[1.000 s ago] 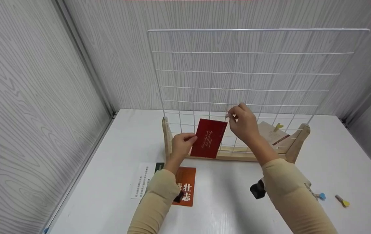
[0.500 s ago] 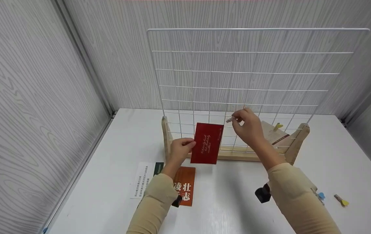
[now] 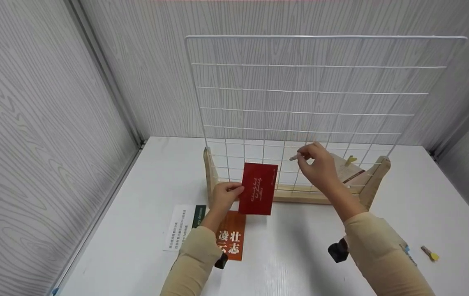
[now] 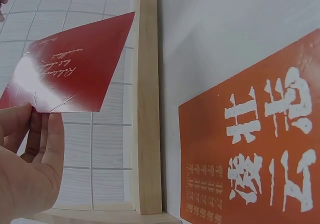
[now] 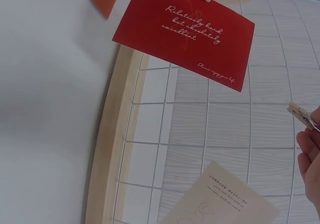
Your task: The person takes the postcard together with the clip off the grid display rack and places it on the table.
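Note:
My left hand [image 3: 224, 197] pinches the left edge of a red card [image 3: 257, 189] with pale script lettering, held upright in front of the wire grid [image 3: 316, 90]. In the left wrist view, thumb and fingers grip the edge of that card [image 4: 75, 69]. To the right, my right hand [image 3: 318, 166] pinches a small wooden clothespin [image 3: 294, 158], which the right wrist view shows apart from the card [image 5: 301, 115]. A cream card [image 3: 347, 170] hangs at the grid's lower right under a yellow-topped clothespin [image 3: 351, 160].
The grid stands in a wooden base [image 3: 300, 195] with uprights at both ends. An orange card [image 3: 231, 236], a white card [image 3: 176, 228] and a dark green one [image 3: 199, 216] lie at the front left. Another clothespin with a yellow top [image 3: 430, 253] lies at the right.
The red card has come down and slightly left with my left hand, turning more upright. My right hand has moved right and down with the clothespin, away from the card.

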Available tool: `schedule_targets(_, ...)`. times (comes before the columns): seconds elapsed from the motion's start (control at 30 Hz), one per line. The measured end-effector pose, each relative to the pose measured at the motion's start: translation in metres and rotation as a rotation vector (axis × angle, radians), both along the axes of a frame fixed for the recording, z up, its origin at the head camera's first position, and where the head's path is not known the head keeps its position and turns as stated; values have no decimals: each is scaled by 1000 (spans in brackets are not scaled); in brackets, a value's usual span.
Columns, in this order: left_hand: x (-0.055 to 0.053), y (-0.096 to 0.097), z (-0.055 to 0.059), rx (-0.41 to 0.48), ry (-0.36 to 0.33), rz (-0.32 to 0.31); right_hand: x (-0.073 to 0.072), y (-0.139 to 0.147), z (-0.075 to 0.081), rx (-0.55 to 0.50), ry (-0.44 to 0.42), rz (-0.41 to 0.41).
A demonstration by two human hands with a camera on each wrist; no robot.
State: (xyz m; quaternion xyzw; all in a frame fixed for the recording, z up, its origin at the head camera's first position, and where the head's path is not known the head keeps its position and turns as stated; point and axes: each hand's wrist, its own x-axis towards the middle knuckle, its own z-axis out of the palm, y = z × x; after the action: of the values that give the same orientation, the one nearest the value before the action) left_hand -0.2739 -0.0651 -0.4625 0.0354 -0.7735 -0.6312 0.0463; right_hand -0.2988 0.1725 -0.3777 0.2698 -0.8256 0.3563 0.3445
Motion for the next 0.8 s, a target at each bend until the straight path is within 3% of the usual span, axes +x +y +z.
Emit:
schedule_targets(0.33, 6, 0, -9, 67, -53, 7, 7, 8, -14, 4, -33, 14)
schedule_targets(0.8, 14, -2, -32, 114, -123, 6, 18, 23, -26, -43, -117, 22)
